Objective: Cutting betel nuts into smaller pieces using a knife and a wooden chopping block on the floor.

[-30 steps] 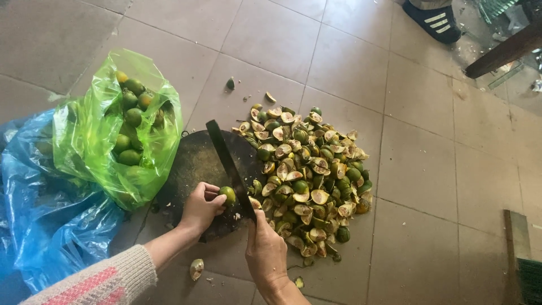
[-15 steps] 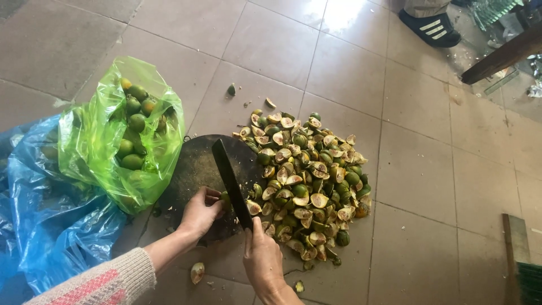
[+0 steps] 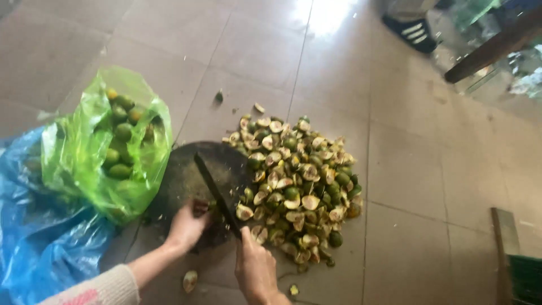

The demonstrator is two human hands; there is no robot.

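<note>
Pinning a small green fruit (image 3: 212,208) on the dark round chopping board (image 3: 186,181) with left fingers (image 3: 195,212), right hand (image 3: 255,265) clenched round the cleaver (image 3: 217,195), cut halves (image 3: 296,181) heaped rightward, clear of the blade.

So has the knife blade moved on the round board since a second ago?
Yes. The knife blade now lies lower across the dark round board, its tip farther from the board's far edge, right hand on the handle.
</note>
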